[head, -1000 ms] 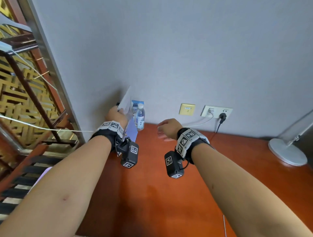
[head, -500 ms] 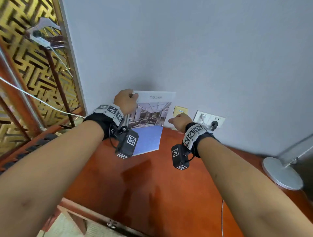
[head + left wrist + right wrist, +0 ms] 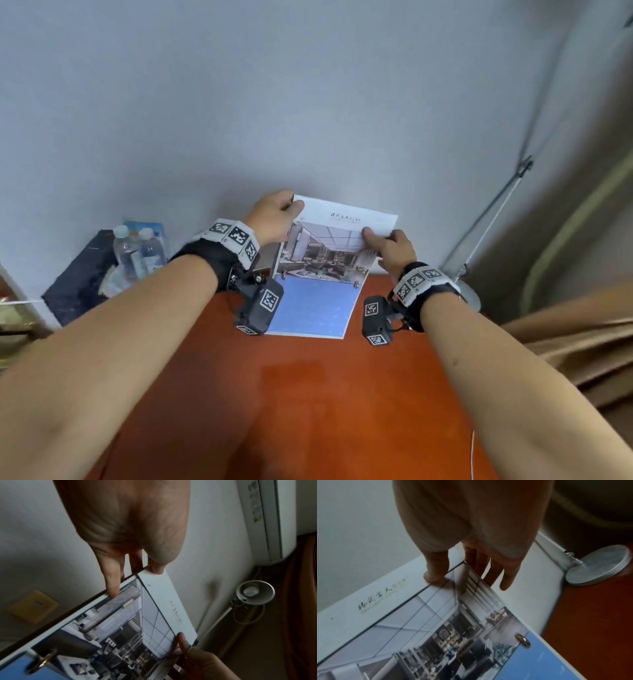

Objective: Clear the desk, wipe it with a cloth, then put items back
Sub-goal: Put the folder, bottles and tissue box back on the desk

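A ring-bound calendar (image 3: 325,260) with an interior photo above and a blue page below stands tilted on the orange-red desk (image 3: 308,394), against the grey wall. My left hand (image 3: 291,205) pinches its top left corner, thumb on the white front strip and fingers behind. My right hand (image 3: 371,236) pinches the top right edge. In the left wrist view the left hand (image 3: 137,577) holds the calendar (image 3: 120,628) at its corner. The right wrist view has the right hand (image 3: 462,577) with its thumb on the calendar (image 3: 419,622) front and the other fingers behind it.
Two water bottles (image 3: 137,250) and a blue packet stand on a dark slab (image 3: 78,284) at the far left. A desk lamp's round base (image 3: 471,296) sits just right of the calendar, its arm rising along the wall. Brown curtain (image 3: 582,342) hangs right. A thin white cable (image 3: 472,452) lies near the front right.
The left hand carried the calendar rightward along the wall and turned its face to me. The right hand rose and took hold of its top right edge. The view swung right.
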A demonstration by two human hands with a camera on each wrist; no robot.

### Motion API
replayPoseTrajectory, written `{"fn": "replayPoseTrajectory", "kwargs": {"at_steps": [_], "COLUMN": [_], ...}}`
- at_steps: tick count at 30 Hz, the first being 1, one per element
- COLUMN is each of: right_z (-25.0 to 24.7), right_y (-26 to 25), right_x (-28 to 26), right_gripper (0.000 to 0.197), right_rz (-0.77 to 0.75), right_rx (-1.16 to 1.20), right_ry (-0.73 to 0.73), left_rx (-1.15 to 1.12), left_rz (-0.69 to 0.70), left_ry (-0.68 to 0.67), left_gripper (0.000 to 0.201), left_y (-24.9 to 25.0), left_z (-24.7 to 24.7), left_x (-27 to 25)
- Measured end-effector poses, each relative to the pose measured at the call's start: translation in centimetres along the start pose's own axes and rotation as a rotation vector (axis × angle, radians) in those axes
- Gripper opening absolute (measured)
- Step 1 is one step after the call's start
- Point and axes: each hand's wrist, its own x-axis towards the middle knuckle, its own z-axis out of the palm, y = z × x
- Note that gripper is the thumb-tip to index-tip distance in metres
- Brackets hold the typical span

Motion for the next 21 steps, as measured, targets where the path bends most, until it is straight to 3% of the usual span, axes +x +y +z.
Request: {"fn": "replayPoseTrajectory", "kwargs": {"at_steps": [2, 6, 11, 15, 21], "right_z": [-2.5, -6.2, -10.5, -13.6, -17.7], "right_y": [0.0, 0.2, 1.3, 3.1, 6.2], "right_x": [0.8, 2.8, 6.5, 11.0, 19.1], "right_gripper": [0.032, 0.03, 0.039, 0.039, 0.037], "right_rz": [-0.004, -0.044, -0.046, -0.041, 0.002], "right_rx": [0.055, 0.075, 0.083, 0.075, 0.046], "right_ry": [0.053, 0.118, 0.103, 0.059, -0.008], "left_rx": [0.096, 0.266, 0.073, -0.089, -0.124], "left_rz": [0.082, 0.105, -0.001, -0.068, -0.19], "left_ry": [-0.042, -0.07, -0.141, -0.105, -0.05], "left_gripper": [0.026, 0.041, 0.042, 0.036, 0.039], "left_y": [1.1, 2.1, 2.6, 3.7, 4.4], "left_z": [2.2, 5.9, 11.4, 16.3, 22.9], "left_x": [2.0, 5.3, 8.5, 11.1, 15.9]}}
